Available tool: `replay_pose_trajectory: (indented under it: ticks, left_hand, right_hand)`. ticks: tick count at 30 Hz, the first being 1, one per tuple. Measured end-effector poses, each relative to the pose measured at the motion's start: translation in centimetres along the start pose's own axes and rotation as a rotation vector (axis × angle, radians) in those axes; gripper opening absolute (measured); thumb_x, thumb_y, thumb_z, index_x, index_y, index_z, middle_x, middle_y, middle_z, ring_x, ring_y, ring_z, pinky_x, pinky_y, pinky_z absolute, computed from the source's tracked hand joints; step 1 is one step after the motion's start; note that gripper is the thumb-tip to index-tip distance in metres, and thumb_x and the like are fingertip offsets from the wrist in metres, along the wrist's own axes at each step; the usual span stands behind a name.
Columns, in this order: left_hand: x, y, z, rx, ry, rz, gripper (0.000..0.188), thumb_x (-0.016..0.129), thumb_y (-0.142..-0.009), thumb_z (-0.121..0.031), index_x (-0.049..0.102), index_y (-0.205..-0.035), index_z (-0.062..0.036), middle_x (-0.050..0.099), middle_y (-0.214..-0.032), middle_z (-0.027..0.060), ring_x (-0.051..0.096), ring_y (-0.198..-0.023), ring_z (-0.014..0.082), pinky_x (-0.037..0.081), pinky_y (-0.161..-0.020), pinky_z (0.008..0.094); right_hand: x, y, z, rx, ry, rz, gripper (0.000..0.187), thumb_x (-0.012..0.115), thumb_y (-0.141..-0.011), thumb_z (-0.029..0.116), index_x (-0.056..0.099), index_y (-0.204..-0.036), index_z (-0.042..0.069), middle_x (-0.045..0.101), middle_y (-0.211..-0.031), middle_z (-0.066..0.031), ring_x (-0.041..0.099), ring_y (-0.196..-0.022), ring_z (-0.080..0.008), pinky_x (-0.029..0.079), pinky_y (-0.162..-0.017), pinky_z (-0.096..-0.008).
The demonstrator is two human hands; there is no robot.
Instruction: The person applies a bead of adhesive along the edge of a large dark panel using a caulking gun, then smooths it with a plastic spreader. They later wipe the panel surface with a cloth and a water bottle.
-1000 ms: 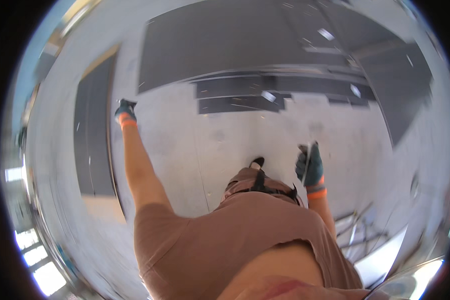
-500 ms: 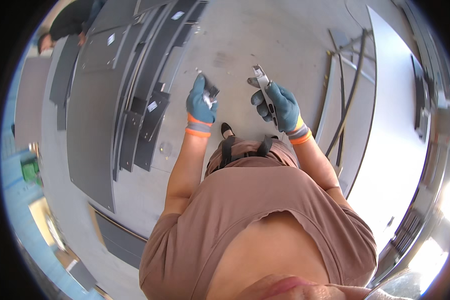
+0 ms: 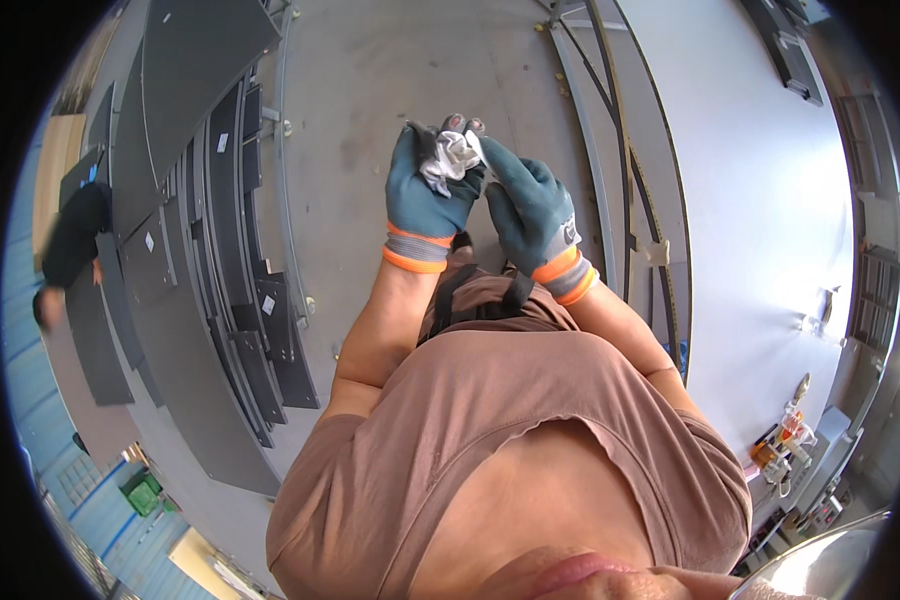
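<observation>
A crumpled white wad (image 3: 452, 160), perhaps paper or film, rests in the fingers of my left hand (image 3: 425, 200). That hand wears a blue-grey glove with an orange-edged cuff, and its dark, worn fingertips curl around the far side of the wad. My right hand (image 3: 537, 205), gloved the same way, is close beside it. The right index finger stretches to the wad's right edge, with the thumb apart below it. No tool shows in the right hand, though part of its palm side is hidden.
Dark panels (image 3: 235, 210) stand in a row on the left, beside a metal rail (image 3: 285, 170). A person in dark clothes (image 3: 78, 235) is beyond them. To the right are a metal frame (image 3: 620, 130) and a large pale tabletop (image 3: 760, 180), with small tools (image 3: 785, 445) nearby.
My hands have come together at the white wad. The utility knife my right hand held is out of sight. The view has turned, showing more of the pale tabletop.
</observation>
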State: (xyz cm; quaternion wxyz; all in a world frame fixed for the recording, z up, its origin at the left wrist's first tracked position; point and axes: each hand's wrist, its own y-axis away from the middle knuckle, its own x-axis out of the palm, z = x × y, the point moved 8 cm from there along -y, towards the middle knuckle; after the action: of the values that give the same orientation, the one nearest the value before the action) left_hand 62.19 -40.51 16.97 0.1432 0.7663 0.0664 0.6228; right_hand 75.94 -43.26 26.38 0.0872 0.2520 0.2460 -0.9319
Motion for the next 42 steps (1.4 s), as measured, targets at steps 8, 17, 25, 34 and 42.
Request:
replay_pose_trajectory:
  ticks: [8, 17, 25, 34, 42]
  left_hand:
    - [2.8, -3.7, -1.0, -0.006, -0.253, 0.079, 0.037, 0.048, -0.106, -0.044, 0.067, -0.097, -0.0139, 0.050, -0.149, 0.0257, 0.045, -0.141, 0.0425, 0.035, -0.118, 0.0545]
    - [0.0, -6.7, -2.0, -0.226, -0.018, -0.020, 0.030, 0.051, -0.105, -0.031, 0.067, -0.092, -0.0096, 0.065, -0.133, 0.0263, 0.065, -0.120, 0.0351, 0.038, -0.117, 0.0541]
    - [1.9, -9.1, -3.1, -0.263, 0.030, 0.151, 0.033, 0.052, -0.104, -0.030, 0.073, -0.095, -0.0061, 0.061, -0.138, 0.0290, 0.064, -0.124, 0.0348, 0.038, -0.117, 0.0502]
    - [4.9, -11.9, 4.1, -0.212, -0.041, -0.028, 0.034, 0.051, -0.104, -0.037, 0.064, -0.090, -0.0083, 0.072, -0.112, 0.0164, 0.071, -0.097, 0.0304, 0.045, -0.109, 0.0465]
    - [5.9, -15.6, 12.0, -0.044, -0.451, -0.144, 0.030, 0.052, -0.101, -0.036, 0.057, -0.080, -0.0147, 0.055, -0.070, 0.0032, 0.053, -0.052, 0.0236, 0.049, -0.050, 0.0385]
  right_hand:
    - [4.6, -2.2, -1.2, 0.115, 0.245, 0.276, 0.067, 0.062, -0.083, 0.003, 0.054, -0.146, 0.025, 0.067, -0.121, -0.0131, 0.070, -0.092, -0.0380, 0.059, -0.075, -0.0454]
    - [6.6, -3.5, -1.8, 0.199, 0.401, 0.462, 0.065, 0.066, -0.080, 0.004, 0.057, -0.142, 0.020, 0.068, -0.108, -0.0163, 0.070, -0.090, -0.0385, 0.058, -0.073, -0.0459]
    - [-0.2, -3.0, -1.3, 0.176, 0.038, 0.097, 0.068, 0.061, -0.082, -0.003, 0.056, -0.146, 0.019, 0.068, -0.097, -0.0172, 0.068, -0.086, -0.0392, 0.055, -0.073, -0.0457]
    - [-1.2, -6.1, -5.9, 0.163, 0.272, 0.162, 0.069, 0.063, -0.080, -0.002, 0.054, -0.145, 0.021, 0.068, -0.109, -0.0159, 0.069, -0.085, -0.0394, 0.056, -0.070, -0.0472]
    - [-8.1, -5.4, -13.6, 0.146, -0.080, 0.386, 0.050, 0.059, -0.086, -0.001, 0.063, -0.134, 0.013, 0.069, -0.110, -0.0197, 0.068, -0.087, -0.0402, 0.055, -0.076, -0.0446]
